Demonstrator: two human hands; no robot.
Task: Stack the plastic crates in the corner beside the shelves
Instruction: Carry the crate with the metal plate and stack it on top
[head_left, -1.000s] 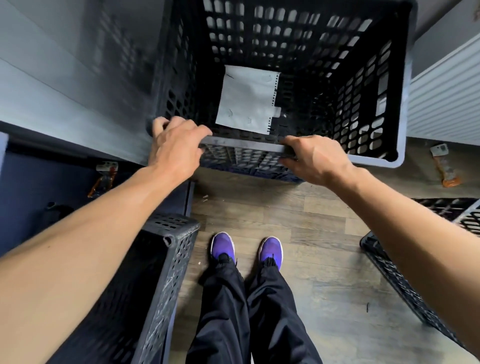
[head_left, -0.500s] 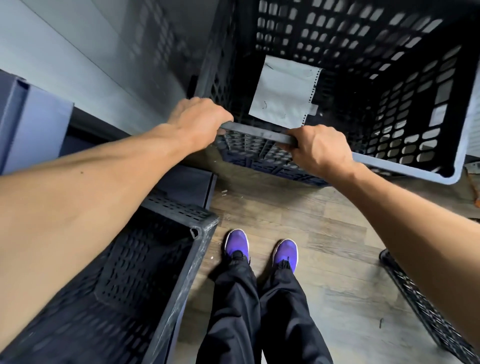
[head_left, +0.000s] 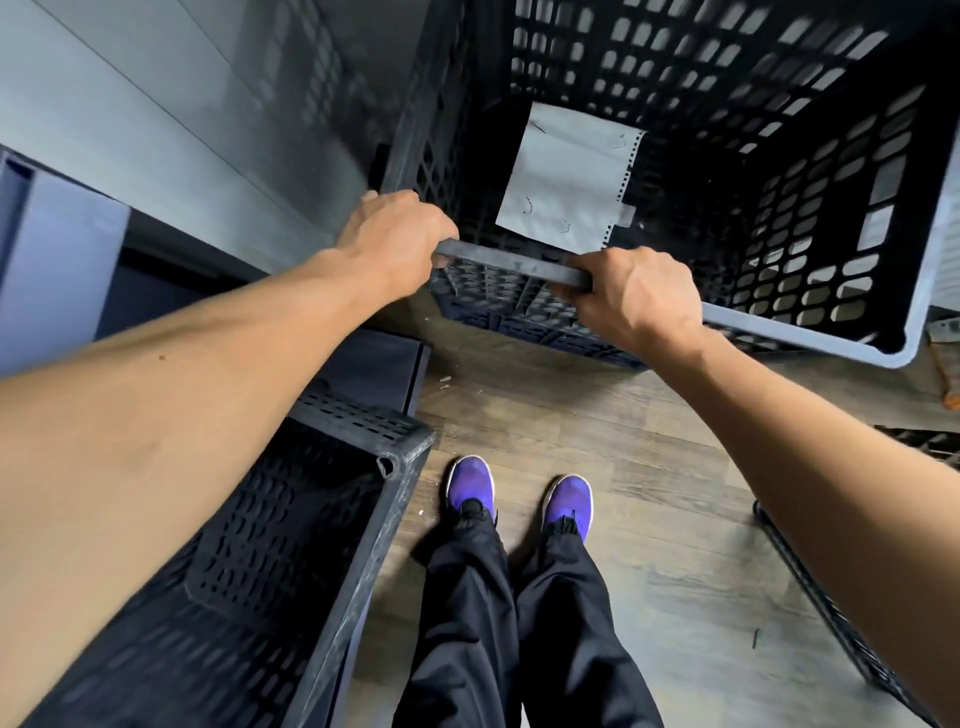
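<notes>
Black crate, upper right: our left hand and right hand clasp its near rim. Paper sheet inside, marks unreadable; grip unchanged from earlier.

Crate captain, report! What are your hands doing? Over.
Left hand, right hand both grip the crate by its rim. Paper lies inside. Second crate stands at left, under the left arm.

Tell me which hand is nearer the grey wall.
Left. The left hand grips the crate rim at its corner beside the wall; the right hand grips farther along the rim, away from it.
</notes>
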